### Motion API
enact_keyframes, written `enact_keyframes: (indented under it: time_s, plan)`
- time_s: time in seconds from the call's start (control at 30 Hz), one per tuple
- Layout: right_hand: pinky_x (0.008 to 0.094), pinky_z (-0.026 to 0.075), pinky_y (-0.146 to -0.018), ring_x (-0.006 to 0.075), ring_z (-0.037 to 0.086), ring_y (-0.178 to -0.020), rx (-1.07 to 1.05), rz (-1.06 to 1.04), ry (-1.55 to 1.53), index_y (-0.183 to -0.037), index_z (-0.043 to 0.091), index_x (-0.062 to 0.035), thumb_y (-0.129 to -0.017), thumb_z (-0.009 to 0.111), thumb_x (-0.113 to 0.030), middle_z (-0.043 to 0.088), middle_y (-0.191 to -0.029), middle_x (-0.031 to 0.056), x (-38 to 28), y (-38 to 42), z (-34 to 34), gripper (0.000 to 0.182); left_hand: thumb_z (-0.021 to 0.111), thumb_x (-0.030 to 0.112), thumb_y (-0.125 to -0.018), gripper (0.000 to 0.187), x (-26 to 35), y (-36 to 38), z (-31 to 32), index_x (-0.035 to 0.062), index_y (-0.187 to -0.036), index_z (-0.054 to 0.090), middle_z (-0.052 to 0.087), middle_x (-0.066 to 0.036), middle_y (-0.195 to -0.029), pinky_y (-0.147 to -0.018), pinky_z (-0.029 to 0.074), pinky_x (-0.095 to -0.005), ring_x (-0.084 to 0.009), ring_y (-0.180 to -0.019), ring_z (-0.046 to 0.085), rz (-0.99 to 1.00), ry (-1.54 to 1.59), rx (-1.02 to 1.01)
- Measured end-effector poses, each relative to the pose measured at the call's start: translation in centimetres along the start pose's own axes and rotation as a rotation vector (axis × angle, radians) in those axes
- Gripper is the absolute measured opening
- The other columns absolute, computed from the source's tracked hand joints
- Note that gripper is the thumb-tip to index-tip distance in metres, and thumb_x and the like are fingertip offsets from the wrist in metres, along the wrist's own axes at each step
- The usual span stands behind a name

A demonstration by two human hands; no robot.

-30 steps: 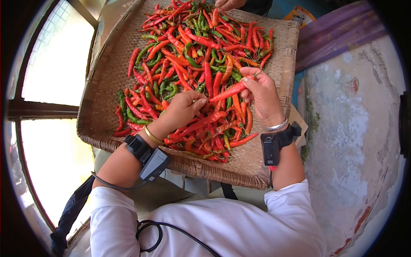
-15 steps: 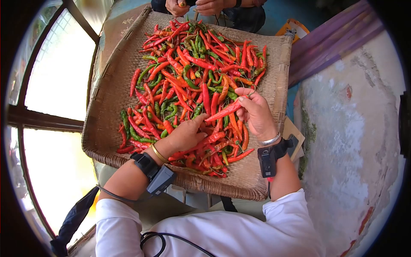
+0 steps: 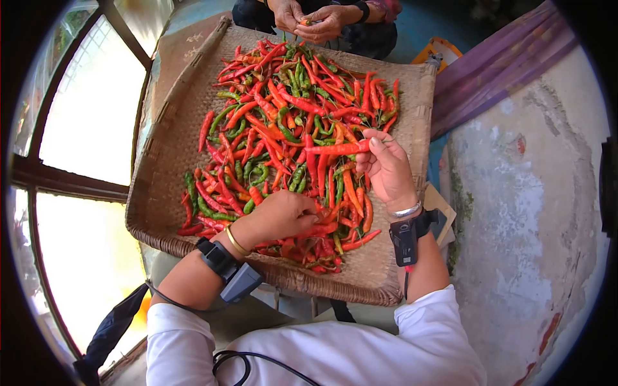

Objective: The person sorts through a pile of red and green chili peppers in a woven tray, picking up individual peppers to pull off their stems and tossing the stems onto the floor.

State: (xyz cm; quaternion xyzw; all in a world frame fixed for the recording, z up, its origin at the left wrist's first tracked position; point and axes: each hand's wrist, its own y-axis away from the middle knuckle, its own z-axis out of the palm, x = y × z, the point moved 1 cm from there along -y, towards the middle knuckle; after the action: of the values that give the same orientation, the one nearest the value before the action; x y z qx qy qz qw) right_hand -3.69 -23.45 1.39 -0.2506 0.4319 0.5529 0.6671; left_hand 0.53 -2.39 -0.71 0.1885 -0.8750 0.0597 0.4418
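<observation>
A woven basket tray (image 3: 151,193) holds a heap of red, orange and green chili peppers (image 3: 299,103). Pinched by its stem end in my right hand (image 3: 388,168), a long red pepper (image 3: 338,148) points left over the heap. My left hand (image 3: 283,217) is over the lower middle of the heap, back up, with its fingers curled down toward the peppers; its fingertips are hidden, so whether it holds anything does not show.
Across the tray, another person's two hands (image 3: 315,20) hold a small pepper. A window (image 3: 84,167) stands at the left. On the right are a purple cloth (image 3: 502,71) and a worn wall (image 3: 521,212).
The red pepper in my right hand has swung up to nearly level. My left hand has drawn away from its tip, fingers now curled down. The other person's hands have moved right and down.
</observation>
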Motion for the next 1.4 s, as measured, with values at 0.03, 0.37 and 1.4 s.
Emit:
enact_keyframes:
  time_s: [0.03,0.37,1.4]
  plan:
    - [0.0281,0.05,-0.069,0.0155,0.059,-0.084,-0.083,-0.08,-0.152,-0.114,0.044,-0.0017,-0.087,0.048,-0.013,0.058,-0.094,0.0085,-0.3,-0.1,0.4,0.03,0.057,0.017,-0.074,0.015,0.2,-0.1,-0.3,0.0025,-0.077,0.06,0.059,-0.013,-0.068,-0.058,0.045,-0.036,-0.0292,-0.063,0.058,-0.005,0.023,0.027]
    - [0.0229,0.044,-0.069,0.0117,0.053,-0.089,-0.182,0.234,0.402,-0.116,0.046,0.0,-0.087,0.049,-0.033,0.056,-0.098,0.0069,1.1,1.1,1.6,0.044,0.056,0.013,-0.083,0.012,0.9,1.0,-2.8,0.0007,-0.082,0.057,0.05,0.004,-0.061,-0.047,0.036,-0.0195,-0.0023,-0.054,0.042,-0.214,0.624,0.139]
    - [0.0195,0.044,-0.052,0.0068,0.053,-0.058,-0.177,0.316,0.421,-0.091,0.056,-0.0035,-0.084,0.052,-0.016,0.056,-0.071,0.0007,-0.5,2.1,1.5,0.014,0.06,0.016,-0.073,0.017,-0.4,1.0,0.7,0.0035,-0.085,0.057,0.058,-0.011,-0.077,-0.061,0.044,-0.0351,-0.0259,-0.07,0.058,-0.138,-0.035,-0.143]
